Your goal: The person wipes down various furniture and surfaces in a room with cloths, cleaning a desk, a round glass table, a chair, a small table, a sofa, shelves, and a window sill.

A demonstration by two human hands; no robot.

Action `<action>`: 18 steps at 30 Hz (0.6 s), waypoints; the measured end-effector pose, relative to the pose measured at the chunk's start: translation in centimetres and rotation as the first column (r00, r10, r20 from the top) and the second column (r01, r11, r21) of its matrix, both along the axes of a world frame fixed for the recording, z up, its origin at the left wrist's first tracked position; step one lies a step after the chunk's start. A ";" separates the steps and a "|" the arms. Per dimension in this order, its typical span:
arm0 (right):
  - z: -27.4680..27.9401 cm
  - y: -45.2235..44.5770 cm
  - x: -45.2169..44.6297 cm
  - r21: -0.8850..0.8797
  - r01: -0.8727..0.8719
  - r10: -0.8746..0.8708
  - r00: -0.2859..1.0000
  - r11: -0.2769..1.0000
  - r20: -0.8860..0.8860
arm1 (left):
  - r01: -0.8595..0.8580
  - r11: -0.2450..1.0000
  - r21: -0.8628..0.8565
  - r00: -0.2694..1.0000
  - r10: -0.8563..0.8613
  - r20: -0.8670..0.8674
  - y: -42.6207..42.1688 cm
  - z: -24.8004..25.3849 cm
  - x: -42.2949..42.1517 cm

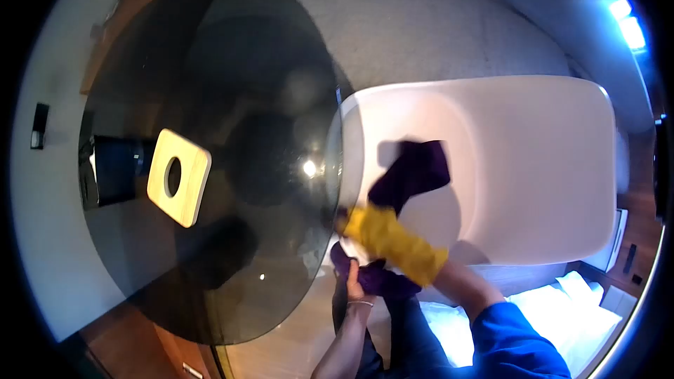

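Pale wall left, bearing small dark plate; round smoked-glass worktop; brown woodwork lower left; bluish-white light upper right.

I'm getting hard bluish-white glare from the lights at upper right, blown right out, and the white fabric at lower right is burning bright too. The tub glows pale, soft shadows inside it. Over on the dim side, the dark glass tabletop throws a sharp hot spot back at me. Motion smears the yellow glove; edges bow, corners drop to black.
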State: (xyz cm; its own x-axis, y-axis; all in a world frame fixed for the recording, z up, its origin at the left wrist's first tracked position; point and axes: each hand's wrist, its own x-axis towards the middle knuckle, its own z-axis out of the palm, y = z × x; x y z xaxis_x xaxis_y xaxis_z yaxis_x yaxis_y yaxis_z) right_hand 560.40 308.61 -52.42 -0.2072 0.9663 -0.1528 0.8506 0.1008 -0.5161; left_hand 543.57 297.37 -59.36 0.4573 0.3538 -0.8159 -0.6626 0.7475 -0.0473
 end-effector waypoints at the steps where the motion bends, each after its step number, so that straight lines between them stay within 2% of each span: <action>1: 1.5 -2.7 0.3 -0.033 -0.025 0.024 0.999 0.999 -0.022 | -0.077 0.995 -0.058 0.996 0.074 -0.051 -0.2 -0.5 0.2; 3: 3.0 -4.6 4.1 -0.094 0.034 -0.037 0.999 0.995 -0.033 | 0.051 0.995 0.082 0.981 -0.034 -0.190 0.4 1.1 0.8; 4: 3.1 -5.9 5.9 -0.125 0.055 -0.061 0.997 0.991 -0.049 | 0.086 0.993 0.075 0.968 -0.066 -0.243 -0.3 -0.6 0.6; 5: -2.3 -6.0 9.3 -0.010 0.142 -0.141 0.988 0.990 0.064 | 0.121 0.991 0.063 0.948 -0.097 -0.305 -1.8 -3.8 -0.2; 6: -3.6 -4.3 12.9 0.053 0.204 -0.208 0.976 0.977 0.070 | 0.156 0.987 0.042 0.921 -0.130 -0.368 -3.0 -5.5 -1.1; 7: -4.7 -2.7 16.5 0.114 0.266 -0.275 0.959 0.957 0.070 | 0.154 0.987 0.050 0.887 -0.115 -0.447 -1.5 -2.9 0.0; 9: -2.1 2.3 22.7 -0.033 0.384 -0.348 0.866 0.923 0.360 | 0.112 0.987 0.116 0.898 -0.050 -0.437 -0.4 -1.9 0.9; 11: -3.6 2.8 26.7 -0.057 0.609 -0.509 0.707 0.791 0.490 | 0.182 0.980 0.081 0.880 -0.126 -0.458 -0.9 -4.3 0.2; 13: -2.8 -1.4 24.2 0.159 0.539 -0.539 0.680 0.827 0.498 | 0.125 0.989 -0.076 0.944 -0.143 -0.297 0.7 -3.8 -0.3; 14: -1.8 -3.0 22.5 0.265 0.477 -0.542 0.670 0.838 0.507 | 0.197 0.977 -0.081 0.927 -0.213 -0.308 1.6 -2.6 0.1; 16: 0.3 -5.4 18.9 0.006 0.804 -0.724 0.532 0.594 0.440 | 0.291 0.948 -0.129 0.873 -0.318 -0.369 3.1 -1.9 0.4; 17: 1.6 -6.6 16.8 -0.132 0.898 -0.795 0.433 0.419 0.425 | 0.235 0.970 -0.054 0.851 -0.233 -0.470 1.7 -6.8 -1.3; 18: 3.7 -7.6 15.0 -0.268 0.904 -0.811 0.419 0.333 0.407 | 0.243 0.969 -0.041 0.856 -0.234 -0.460 2.1 -6.5 -1.2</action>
